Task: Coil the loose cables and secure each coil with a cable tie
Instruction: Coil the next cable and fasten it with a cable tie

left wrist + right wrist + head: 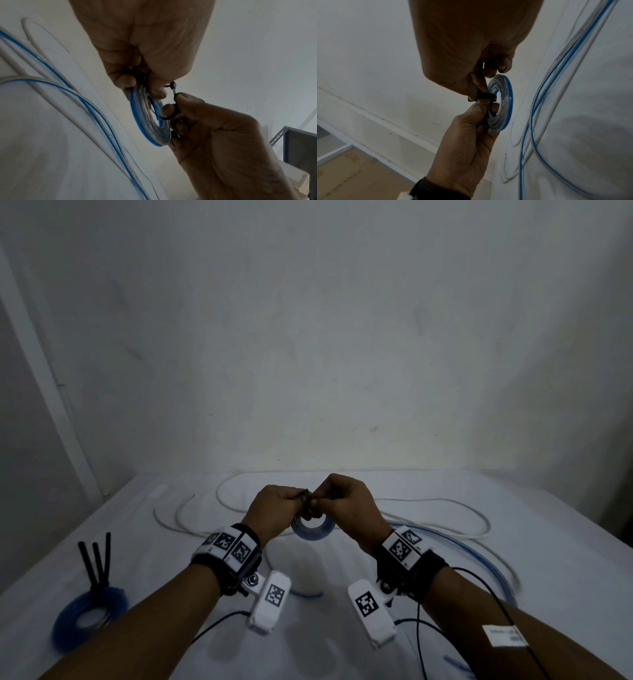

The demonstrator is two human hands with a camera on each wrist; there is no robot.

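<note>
Left hand [274, 508] is gripping the blue coil [313, 529]; right hand [349, 503] is pinching the black tie [169, 116], looped through the coil's hole, tail running rightward.

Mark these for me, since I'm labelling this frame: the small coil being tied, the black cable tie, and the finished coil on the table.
small coil [150, 125], left wrist view, on its blue-edged loops.
black cable tie [485, 96], right wrist view, on its looped strap.
finished coil [66, 623], head view, on its left rim.
</note>
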